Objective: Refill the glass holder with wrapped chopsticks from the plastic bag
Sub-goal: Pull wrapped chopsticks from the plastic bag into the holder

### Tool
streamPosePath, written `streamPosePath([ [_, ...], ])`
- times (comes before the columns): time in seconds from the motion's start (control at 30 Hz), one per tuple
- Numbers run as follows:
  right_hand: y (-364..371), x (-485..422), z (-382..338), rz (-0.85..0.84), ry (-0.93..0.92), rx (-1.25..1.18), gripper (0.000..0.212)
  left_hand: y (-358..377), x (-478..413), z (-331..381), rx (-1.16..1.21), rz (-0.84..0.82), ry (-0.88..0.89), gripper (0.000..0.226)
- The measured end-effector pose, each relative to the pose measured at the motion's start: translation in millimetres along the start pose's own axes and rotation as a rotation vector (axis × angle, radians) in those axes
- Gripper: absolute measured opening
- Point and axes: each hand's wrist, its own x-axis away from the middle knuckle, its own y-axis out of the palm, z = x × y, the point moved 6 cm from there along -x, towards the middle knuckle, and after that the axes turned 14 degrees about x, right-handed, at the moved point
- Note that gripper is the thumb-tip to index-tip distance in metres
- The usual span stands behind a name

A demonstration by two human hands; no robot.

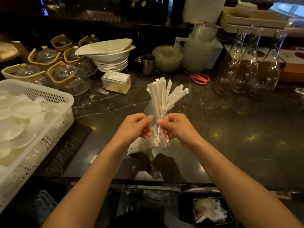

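A clear glass holder (152,108) stands on the dark marble counter, just beyond my hands. Several white paper-wrapped chopsticks (166,92) fan out of its top. My left hand (136,127) and my right hand (176,127) both pinch the mouth of a clear plastic bag (162,137) with a red seal strip. The bag hangs between them, in front of the holder. White wrapped chopsticks (139,145) show through the bag's lower part, down to the counter.
A white perforated basket (49,96) of small dishes sits at the left. Behind it are glass teapots (65,74), stacked white bowls (110,53), a toothpick box (116,81) and a metal cup (148,65). Red scissors (199,78) and glass carafes (246,63) stand at the right.
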Motion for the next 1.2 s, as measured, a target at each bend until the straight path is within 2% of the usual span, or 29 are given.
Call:
streamPosePath([
  [0.17, 6.6, 2.5, -14.6, -0.040, -0.091, 0.078, 0.023, 14.4, -5.7, 13.4, -0.025, -0.114, 0.005, 0.028],
  [0.33, 13.7, 2.4, -21.4, -0.101, -0.139, 0.067, 0.016, 15.8, -7.3, 12.2, -0.029, -0.213, -0.081, 0.024],
  [0.5, 17.4, -1.2, -20.1, -0.123, -0.123, 0.045, 0.015, 20.9, -3.6, 10.6, 0.025, -0.369, -0.139, 0.029],
  [0.7, 16.5, -3.6, -18.7, -0.154, -0.105, 0.004, 0.020, 17.4, -6.3, 11.0, 0.047, -0.366, -0.121, 0.026],
  [0.93, 21.3, -9.0, -10.2, -0.200, -0.060, -0.313, 0.027, 12.8, -9.1, 7.7, 0.227, -0.298, -0.100, 0.023],
  [1.2, 28.9, -12.4, -9.8, -0.208, -0.078, -0.533, 0.030, 8.1, -10.2, 8.5, 0.307, -0.336, -0.096, 0.030],
])
